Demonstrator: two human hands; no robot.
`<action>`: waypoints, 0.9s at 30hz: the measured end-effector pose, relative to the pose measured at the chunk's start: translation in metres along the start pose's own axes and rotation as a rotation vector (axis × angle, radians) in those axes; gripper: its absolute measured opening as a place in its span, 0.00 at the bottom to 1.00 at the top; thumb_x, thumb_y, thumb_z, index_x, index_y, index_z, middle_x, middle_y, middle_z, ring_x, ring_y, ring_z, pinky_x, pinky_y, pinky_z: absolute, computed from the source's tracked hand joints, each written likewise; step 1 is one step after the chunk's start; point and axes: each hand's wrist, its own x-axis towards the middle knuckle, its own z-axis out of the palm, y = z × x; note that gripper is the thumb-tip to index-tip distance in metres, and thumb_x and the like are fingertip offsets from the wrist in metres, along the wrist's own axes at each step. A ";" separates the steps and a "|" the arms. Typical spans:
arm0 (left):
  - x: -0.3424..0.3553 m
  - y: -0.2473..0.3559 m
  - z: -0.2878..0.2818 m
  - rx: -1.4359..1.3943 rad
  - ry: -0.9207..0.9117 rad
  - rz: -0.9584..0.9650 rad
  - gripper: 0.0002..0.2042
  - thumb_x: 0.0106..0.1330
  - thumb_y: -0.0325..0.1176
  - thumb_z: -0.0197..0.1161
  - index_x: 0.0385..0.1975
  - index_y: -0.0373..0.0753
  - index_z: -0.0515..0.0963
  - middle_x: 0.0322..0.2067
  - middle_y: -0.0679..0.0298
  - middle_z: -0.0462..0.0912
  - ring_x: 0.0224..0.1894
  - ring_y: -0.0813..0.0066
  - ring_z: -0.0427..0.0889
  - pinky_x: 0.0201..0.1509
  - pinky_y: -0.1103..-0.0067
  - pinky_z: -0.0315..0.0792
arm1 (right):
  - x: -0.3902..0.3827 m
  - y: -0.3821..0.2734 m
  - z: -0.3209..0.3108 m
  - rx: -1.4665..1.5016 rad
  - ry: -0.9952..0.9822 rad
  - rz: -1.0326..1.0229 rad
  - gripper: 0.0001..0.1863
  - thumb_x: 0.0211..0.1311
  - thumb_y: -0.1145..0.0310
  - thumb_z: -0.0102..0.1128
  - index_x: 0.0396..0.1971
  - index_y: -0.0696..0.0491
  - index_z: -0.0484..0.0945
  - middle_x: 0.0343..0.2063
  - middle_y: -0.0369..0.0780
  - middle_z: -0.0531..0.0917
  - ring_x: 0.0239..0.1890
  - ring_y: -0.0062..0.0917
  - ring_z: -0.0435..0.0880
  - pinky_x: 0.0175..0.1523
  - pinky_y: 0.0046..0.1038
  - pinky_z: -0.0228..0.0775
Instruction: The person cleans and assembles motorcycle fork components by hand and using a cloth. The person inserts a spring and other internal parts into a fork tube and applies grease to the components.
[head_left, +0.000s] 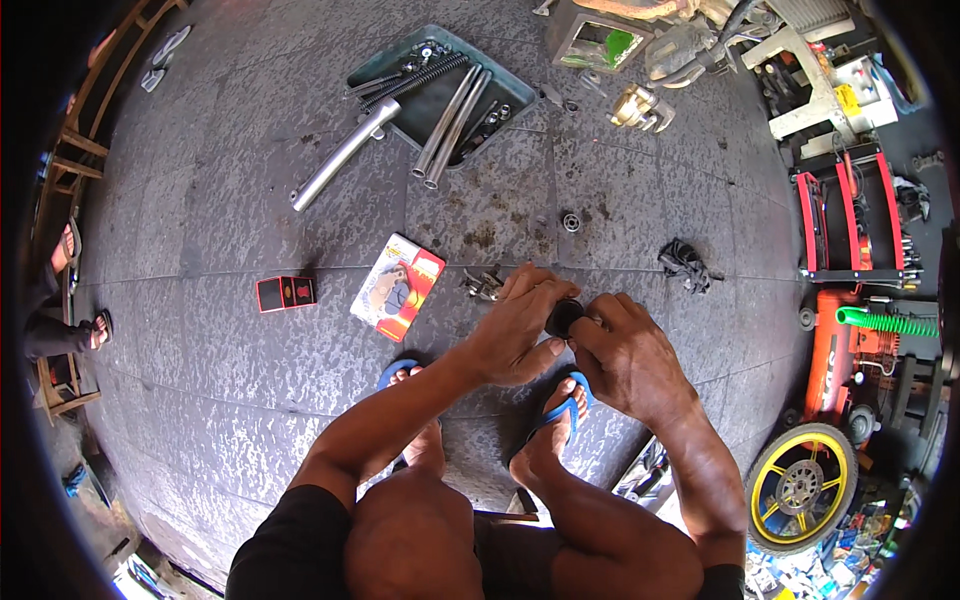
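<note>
Between my two hands, above the floor in front of my feet, is a small black round part (pixel 563 317) whose exact kind I cannot make out. My left hand (pixel 520 325) grips it from the left, with the fingers beyond it and the thumb on the near side. From the right, my right hand (pixel 635 355) is closed on the same part, its fingers curled and partly hiding it. Just past my left hand lies a small metal assembly (pixel 484 285). A printed card pack (pixel 398 287) with pad-shaped pieces pictured on it and a red-and-black box (pixel 286 293) lie to the left.
A tray (pixel 515 125) holds fork tubes, springs and small parts, with a silver fork leg (pixel 345 155) leaning on its edge. Farther right are a metal ring (pixel 571 222), a gold caliper (pixel 642 108), a dark rag (pixel 686 265), a red tool rack (pixel 845 215) and a yellow wheel (pixel 801 487).
</note>
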 end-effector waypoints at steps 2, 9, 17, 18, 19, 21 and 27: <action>-0.002 0.000 0.002 -0.010 0.003 0.004 0.32 0.72 0.56 0.47 0.60 0.31 0.63 0.51 0.47 0.74 0.56 0.46 0.69 0.68 0.50 0.53 | 0.002 -0.001 -0.001 0.005 -0.014 -0.001 0.10 0.50 0.74 0.68 0.33 0.54 0.79 0.32 0.42 0.76 0.37 0.37 0.79 0.43 0.38 0.74; -0.005 -0.001 0.003 0.012 0.035 -0.018 0.31 0.76 0.59 0.39 0.60 0.33 0.63 0.52 0.49 0.75 0.58 0.47 0.70 0.71 0.47 0.50 | 0.009 -0.002 -0.003 0.035 -0.012 -0.009 0.11 0.53 0.73 0.68 0.37 0.55 0.80 0.31 0.42 0.77 0.36 0.38 0.79 0.42 0.39 0.75; -0.005 -0.004 -0.002 -0.031 0.093 -0.008 0.28 0.76 0.55 0.44 0.58 0.33 0.66 0.50 0.51 0.76 0.56 0.47 0.71 0.71 0.48 0.51 | -0.003 0.001 0.016 0.522 0.139 0.285 0.13 0.57 0.78 0.69 0.43 0.60 0.80 0.36 0.45 0.84 0.37 0.32 0.86 0.41 0.31 0.79; -0.005 -0.004 -0.003 -0.024 0.071 -0.017 0.29 0.76 0.57 0.42 0.58 0.34 0.66 0.50 0.51 0.76 0.56 0.48 0.71 0.70 0.49 0.52 | -0.005 0.003 0.020 0.551 0.156 0.326 0.14 0.58 0.77 0.69 0.44 0.60 0.81 0.36 0.44 0.85 0.37 0.29 0.87 0.41 0.29 0.79; -0.005 -0.004 -0.003 -0.021 0.062 -0.018 0.30 0.76 0.59 0.40 0.59 0.35 0.65 0.51 0.51 0.75 0.57 0.48 0.71 0.70 0.50 0.52 | -0.006 0.003 0.024 0.583 0.164 0.388 0.14 0.59 0.76 0.70 0.45 0.60 0.81 0.36 0.44 0.86 0.36 0.26 0.87 0.41 0.26 0.79; -0.005 -0.004 -0.004 -0.021 0.054 -0.030 0.30 0.76 0.58 0.41 0.59 0.35 0.66 0.51 0.51 0.75 0.56 0.49 0.71 0.70 0.50 0.53 | -0.010 0.003 0.033 0.662 0.212 0.455 0.15 0.59 0.75 0.70 0.45 0.60 0.82 0.36 0.43 0.86 0.36 0.24 0.87 0.42 0.26 0.79; -0.005 -0.002 -0.005 -0.026 0.080 -0.018 0.28 0.76 0.56 0.42 0.58 0.34 0.67 0.50 0.51 0.75 0.56 0.50 0.71 0.69 0.53 0.54 | -0.013 -0.002 0.044 0.772 0.292 0.546 0.14 0.58 0.75 0.72 0.43 0.61 0.83 0.35 0.43 0.86 0.35 0.22 0.86 0.41 0.24 0.79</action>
